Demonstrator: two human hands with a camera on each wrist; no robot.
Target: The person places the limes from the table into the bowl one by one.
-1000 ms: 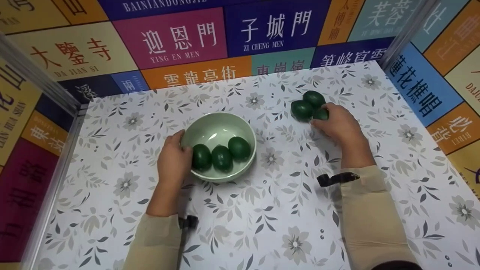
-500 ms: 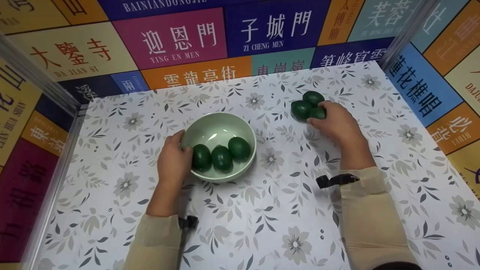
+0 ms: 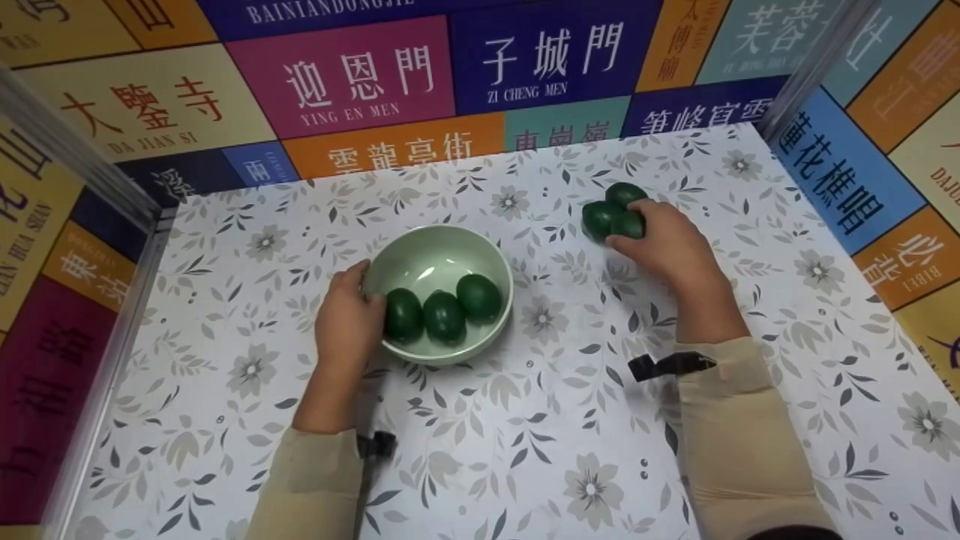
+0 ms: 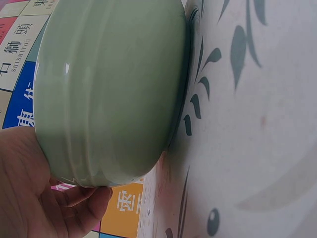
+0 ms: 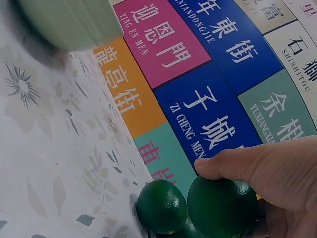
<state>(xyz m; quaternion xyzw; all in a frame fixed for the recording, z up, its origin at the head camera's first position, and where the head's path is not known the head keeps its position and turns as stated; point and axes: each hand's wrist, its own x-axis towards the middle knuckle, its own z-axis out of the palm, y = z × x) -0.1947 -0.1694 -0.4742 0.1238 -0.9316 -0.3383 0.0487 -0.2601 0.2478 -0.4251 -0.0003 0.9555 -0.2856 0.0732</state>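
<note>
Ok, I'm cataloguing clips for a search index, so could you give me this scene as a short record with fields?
bowl: light green bowl, upright on the table
bowl contents: three dark green fruits
left hand: left hand holds the bowl's side
right hand: right hand grips a fourth fruit
beside it: two more fruits, outside the bowl
backdrop: colourful panels with Chinese lettering

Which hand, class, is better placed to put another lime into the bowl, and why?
Probably the right hand: its thumb and fingers hold a lime, with two other limes beside it. The left hand grips the rim of the pale green bowl, away from those three.
</note>
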